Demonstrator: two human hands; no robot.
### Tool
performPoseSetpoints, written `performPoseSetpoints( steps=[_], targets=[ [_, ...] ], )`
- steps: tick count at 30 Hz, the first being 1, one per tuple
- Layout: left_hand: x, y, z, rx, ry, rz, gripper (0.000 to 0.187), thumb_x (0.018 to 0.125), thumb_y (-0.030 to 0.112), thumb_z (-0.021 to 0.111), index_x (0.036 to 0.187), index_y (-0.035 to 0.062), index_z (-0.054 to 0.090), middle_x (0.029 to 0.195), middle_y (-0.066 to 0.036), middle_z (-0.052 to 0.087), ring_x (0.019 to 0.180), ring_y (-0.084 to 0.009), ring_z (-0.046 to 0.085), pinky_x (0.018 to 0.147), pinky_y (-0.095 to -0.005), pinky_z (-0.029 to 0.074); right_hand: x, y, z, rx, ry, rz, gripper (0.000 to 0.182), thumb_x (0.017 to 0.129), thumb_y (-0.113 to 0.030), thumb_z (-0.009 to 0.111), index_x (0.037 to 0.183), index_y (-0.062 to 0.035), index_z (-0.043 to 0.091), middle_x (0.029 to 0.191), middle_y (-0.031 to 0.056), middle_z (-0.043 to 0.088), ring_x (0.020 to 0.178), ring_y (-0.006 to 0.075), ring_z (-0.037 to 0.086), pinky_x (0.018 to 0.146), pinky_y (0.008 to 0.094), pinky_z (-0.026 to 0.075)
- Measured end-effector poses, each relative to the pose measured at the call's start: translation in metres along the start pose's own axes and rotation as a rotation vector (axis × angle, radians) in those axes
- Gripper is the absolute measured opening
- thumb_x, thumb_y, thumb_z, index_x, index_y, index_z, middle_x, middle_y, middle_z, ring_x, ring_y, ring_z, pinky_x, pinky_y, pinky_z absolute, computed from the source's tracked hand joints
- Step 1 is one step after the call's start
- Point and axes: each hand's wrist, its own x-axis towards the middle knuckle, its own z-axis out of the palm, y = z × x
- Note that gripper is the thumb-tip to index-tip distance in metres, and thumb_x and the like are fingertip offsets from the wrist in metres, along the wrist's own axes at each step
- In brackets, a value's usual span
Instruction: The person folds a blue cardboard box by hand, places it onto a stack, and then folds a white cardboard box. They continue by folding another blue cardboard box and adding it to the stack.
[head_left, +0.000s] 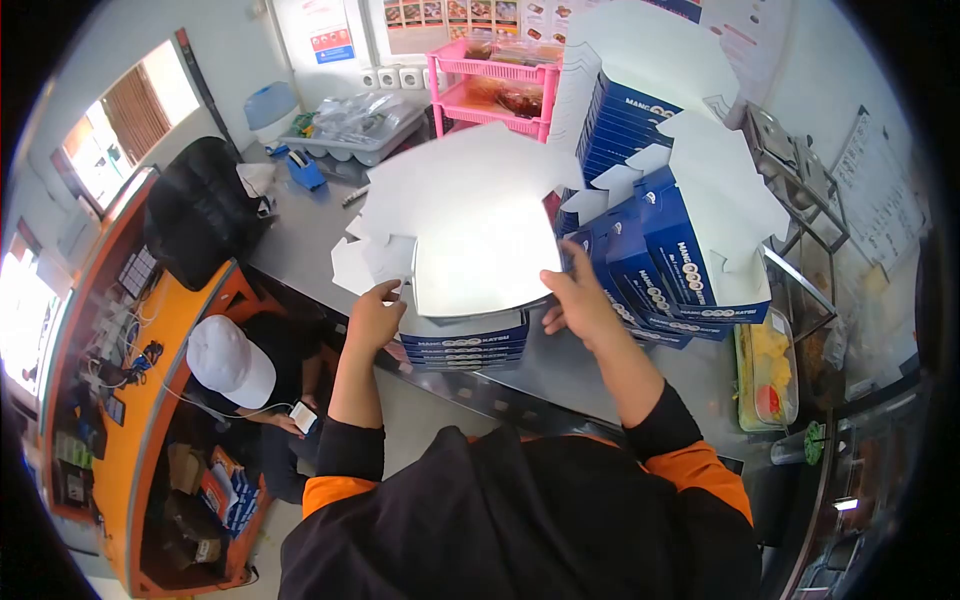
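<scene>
1. Head view, centre: an open white box is lying between both hands' fingers, above stacked blue boxes.
2. Left hand: curled fingers are meeting its left edge; grip cannot be told.
3. Right hand: fingers are spreading partly open, thumb touching its right edge.

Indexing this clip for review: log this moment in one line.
left hand: at open box, left side | right hand: at open box, right side | beneath: stacked boxes
</scene>
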Motion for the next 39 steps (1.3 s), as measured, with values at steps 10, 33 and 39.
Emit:
performPoseSetpoints(
  steps=[10,33,39],
  targets=[
    [0.014,0.022,-0.019,-0.234,-0.154,-0.103,0.040,0.080,0.029,0.052,0.099,-0.0059,0.059,0.083,-0.016,0.063,0.075,-0.0224,0.060,0.069,-0.0315,0.046,-0.004,0.018,0.011,-0.057,-0.350,0.186,0.086,0.081,-0.055,0.048,0.138,-0.0029,0.010,0.120,0.0263,0.043,0.048,0.0175,0.056,0.038,0.0268,0.045],
    [0.027,0.048,-0.037,0.545,-0.251,0.139,0.058,0.068,0.008,0.054,0.125,0.0043,0.043,0.113,-0.022,0.052,0.105,-0.0350,0.049,0.090,-0.0366,0.039,0.005,0.051,0.004,-0.913,-0.214,-0.683,0.025,0.082,-0.022,0.054,0.079,0.0018,0.061,0.076,0.0165,0.056,0.070,0.0337,0.055,0.064,0.0405,0.045],
    [0.025,0.045,-0.034,0.573,-0.217,0.184,0.056,0.070,0.002,0.047,0.126,0.0074,0.043,0.107,-0.022,0.056,0.101,-0.0350,0.052,0.085,-0.0390,0.042,-0.012,0.052,0.011,-1.021,-0.221,-0.571,0.030,0.081,-0.026,0.055,0.095,-0.0005,0.062,0.088,0.0131,0.058,0.078,0.0292,0.057,0.068,0.0383,0.046]
  ],
)
